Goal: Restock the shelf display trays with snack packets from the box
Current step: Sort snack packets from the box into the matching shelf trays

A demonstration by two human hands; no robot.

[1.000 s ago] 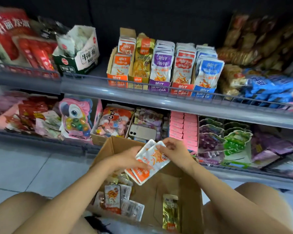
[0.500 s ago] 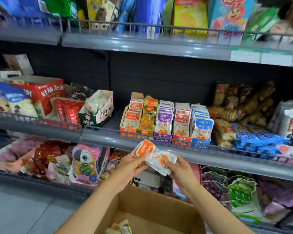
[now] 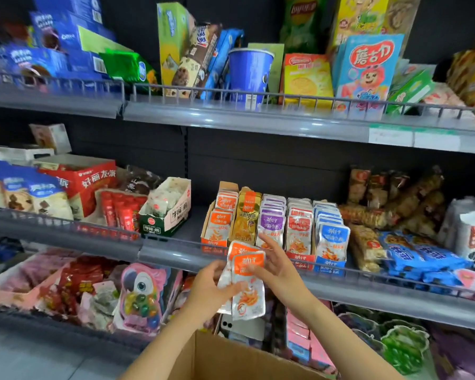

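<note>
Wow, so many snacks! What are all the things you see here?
orange packets: at least two, orange and silver, held before the middle shelf rail
display trays: five rows, orange, gold, purple, red, blue, middle shelf
cardboard box: one, brown, bottom centre
cup: one, blue, top shelf
parrot candy pack: one, pink, lower shelf left
phone: one, white, lower shelf under the packets
left hand: one, grips the packets' left side
right hand: one, pinches their right side

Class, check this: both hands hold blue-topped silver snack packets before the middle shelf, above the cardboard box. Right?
No. The head view shows the left hand and right hand holding orange-topped silver snack packets, not blue-topped, before the grey middle shelf, above the brown cardboard box.
</note>
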